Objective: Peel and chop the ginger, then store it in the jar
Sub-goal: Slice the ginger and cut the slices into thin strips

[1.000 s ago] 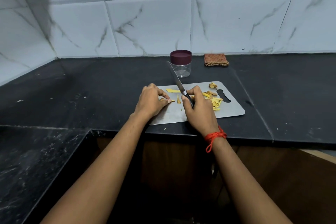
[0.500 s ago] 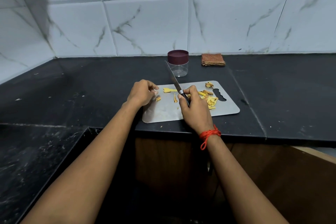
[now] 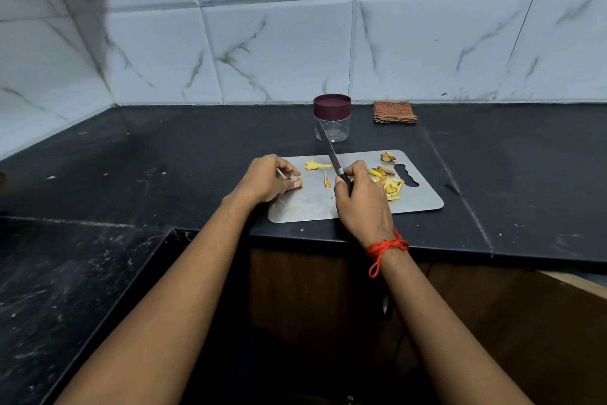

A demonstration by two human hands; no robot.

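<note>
1. Head view: the left grip [image 3: 266,179], fingers curled, pinches a small ginger bit [image 3: 299,182] against the cutting board [image 3: 308,204], toward the board's 9 o'clock edge.
2. The right grip [image 3: 361,204] is wrapped round the handle of the knife [image 3: 331,155]. The blade slants toward 11 o'clock, its tip seen in front of the jar [image 3: 331,118].
3. Ginger strips [image 3: 391,187] lie heaped at 3 o'clock of the right grip, and a flat slice [image 3: 317,165] lies at the blade's 9 o'clock.
4. The lidded jar stands on the counter [image 3: 197,158] at the board's 12 o'clock, with a folded cloth [image 3: 394,112] at 1 o'clock.
</note>
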